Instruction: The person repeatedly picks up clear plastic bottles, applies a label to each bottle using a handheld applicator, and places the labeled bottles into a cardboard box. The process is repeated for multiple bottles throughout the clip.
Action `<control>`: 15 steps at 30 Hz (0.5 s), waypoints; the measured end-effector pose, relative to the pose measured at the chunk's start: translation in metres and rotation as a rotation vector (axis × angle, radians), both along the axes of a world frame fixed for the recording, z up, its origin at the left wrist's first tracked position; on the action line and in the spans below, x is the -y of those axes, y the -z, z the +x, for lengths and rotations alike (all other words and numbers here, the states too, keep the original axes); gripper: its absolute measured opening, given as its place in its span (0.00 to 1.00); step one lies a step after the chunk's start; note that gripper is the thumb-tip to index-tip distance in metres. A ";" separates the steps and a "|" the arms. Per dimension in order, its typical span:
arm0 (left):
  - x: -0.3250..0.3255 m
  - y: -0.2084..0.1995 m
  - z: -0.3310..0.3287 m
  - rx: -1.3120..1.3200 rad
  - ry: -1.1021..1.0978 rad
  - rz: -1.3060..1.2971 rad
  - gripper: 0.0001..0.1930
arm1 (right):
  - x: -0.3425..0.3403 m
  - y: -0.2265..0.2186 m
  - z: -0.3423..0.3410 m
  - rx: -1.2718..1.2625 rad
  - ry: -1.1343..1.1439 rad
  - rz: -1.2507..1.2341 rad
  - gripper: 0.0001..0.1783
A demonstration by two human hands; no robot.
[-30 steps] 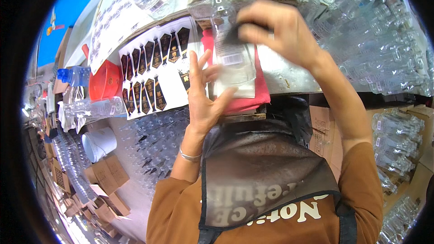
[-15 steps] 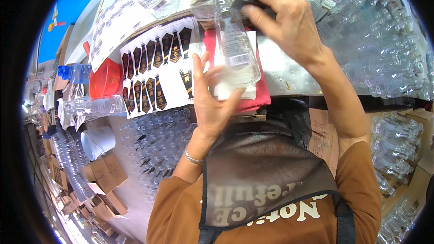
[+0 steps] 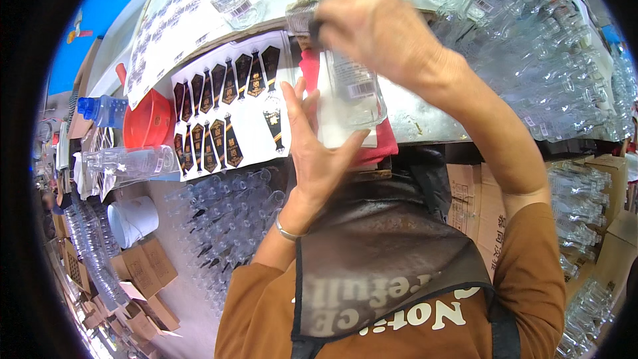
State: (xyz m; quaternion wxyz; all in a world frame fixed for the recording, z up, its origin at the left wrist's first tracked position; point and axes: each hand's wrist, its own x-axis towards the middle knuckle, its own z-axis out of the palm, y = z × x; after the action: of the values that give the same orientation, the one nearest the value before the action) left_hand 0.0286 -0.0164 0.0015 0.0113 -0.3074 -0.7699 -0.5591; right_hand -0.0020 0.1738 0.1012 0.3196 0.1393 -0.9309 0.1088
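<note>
A bottle (image 3: 352, 90) lay by the bench's (image 3: 417, 112) near edge.
Left hand (image 3: 315, 149) spread beside it; right hand (image 3: 379, 36) arched above, pinching a black piece (image 3: 315, 32).

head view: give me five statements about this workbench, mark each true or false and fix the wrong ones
1. The clear flat-sided glass bottle in front of the person lies over a red cloth. True.
2. The bare left hand is clenched in a fist. False: its fingers are spread open.
3. The white sheet with black tie-shaped labels is left of that bottle. True.
4. The silver metal bangle is on the right wrist. False: it is on the left wrist.
5. The bare right hand has a black object, partly hidden, at its fingers. True.
</note>
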 end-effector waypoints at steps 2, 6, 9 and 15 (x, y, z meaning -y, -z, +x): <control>-0.002 -0.001 -0.002 0.002 0.014 -0.014 0.65 | -0.004 -0.002 0.010 -0.062 0.051 0.057 0.05; 0.005 0.004 -0.003 -0.116 0.004 -0.075 0.65 | 0.031 0.010 0.044 0.466 -0.236 0.023 0.09; 0.000 -0.001 0.001 0.064 0.015 -0.035 0.64 | -0.030 0.010 0.005 0.108 -0.055 -0.135 0.11; 0.016 0.000 -0.007 0.075 0.157 -0.059 0.59 | -0.003 0.021 0.074 0.287 -0.456 -0.402 0.09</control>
State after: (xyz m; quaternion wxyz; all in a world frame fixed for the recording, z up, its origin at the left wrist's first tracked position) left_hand 0.0219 -0.0323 0.0015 -0.0704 -0.3456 -0.7596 -0.5464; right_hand 0.0723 0.1770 0.0799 0.1737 0.2614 -0.8712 0.3775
